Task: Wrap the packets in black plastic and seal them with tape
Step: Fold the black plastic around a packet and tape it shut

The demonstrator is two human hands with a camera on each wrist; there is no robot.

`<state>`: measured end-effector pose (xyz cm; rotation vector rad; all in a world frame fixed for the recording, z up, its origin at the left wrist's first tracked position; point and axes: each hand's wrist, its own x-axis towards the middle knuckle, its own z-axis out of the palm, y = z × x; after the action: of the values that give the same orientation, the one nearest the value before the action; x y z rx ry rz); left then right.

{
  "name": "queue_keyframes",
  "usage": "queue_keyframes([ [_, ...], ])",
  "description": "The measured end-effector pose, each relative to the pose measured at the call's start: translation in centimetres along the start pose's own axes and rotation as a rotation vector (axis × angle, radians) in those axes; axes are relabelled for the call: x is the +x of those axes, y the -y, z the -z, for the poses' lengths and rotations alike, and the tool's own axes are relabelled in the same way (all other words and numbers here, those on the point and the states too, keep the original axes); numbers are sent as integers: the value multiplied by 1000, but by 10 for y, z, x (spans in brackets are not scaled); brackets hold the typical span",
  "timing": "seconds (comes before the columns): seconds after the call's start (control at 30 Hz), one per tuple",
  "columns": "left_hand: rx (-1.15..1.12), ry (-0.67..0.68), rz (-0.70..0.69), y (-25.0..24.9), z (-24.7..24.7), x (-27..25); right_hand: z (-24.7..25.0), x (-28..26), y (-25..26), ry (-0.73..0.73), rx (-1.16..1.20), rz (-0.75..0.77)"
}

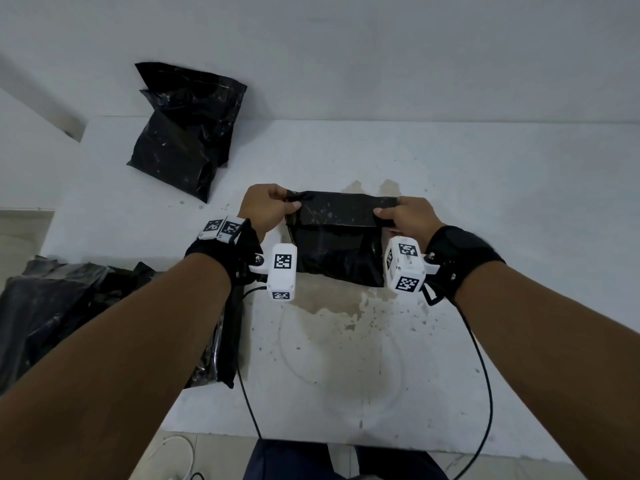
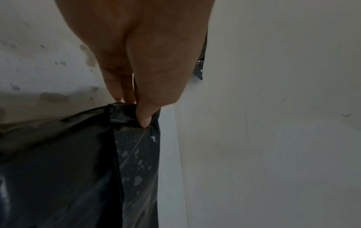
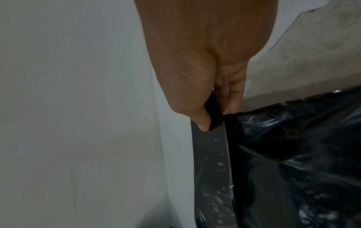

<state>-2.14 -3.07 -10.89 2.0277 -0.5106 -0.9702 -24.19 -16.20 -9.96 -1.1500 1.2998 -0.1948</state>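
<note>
The left hand [image 1: 263, 207] pinches the left end of a folded flap of black plastic [image 1: 341, 211], thumb [image 2: 144, 118] pressed on the near face and the fingers curled behind it. The right hand [image 1: 407, 214] does the same at the right end, its thumb [image 3: 202, 123] clamping the dusty strip against curled fingers. Between the two hands the flap is stretched flat across the top of a packet wrapped in black plastic [image 1: 334, 252], which lies on the white table [image 1: 485, 202] in the middle of the scene, over a brownish stain [image 1: 332, 306]. White specks dot the flap's surface.

Both wrists wear black straps carrying white marker blocks [image 1: 284, 271], with thin black cables [image 1: 485, 375] trailing toward the near edge.

On the far left, a pile of wrapped black packets [image 1: 188, 128] leans against the white wall [image 1: 346, 46]. At the near left edge lies a heap of loose black plastic sheets [image 1: 69, 306], partly under the left forearm.
</note>
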Motion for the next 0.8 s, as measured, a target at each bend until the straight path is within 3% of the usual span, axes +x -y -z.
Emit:
queue_keyframes([
  [0.2, 20, 50, 179, 1, -3, 11, -1, 8, -6, -72, -20, -21],
  [0.4, -32, 62, 269, -14, 9, -1, 1, -8, 7, 77, 94, -110],
  [0.57, 112, 262, 278, -12, 15, -18, 13, -19, 0, 233, -249, -81],
  [0.8, 166, 241, 226, 15, 16, -31, 11, -20, -15, 200, -399, -11],
])
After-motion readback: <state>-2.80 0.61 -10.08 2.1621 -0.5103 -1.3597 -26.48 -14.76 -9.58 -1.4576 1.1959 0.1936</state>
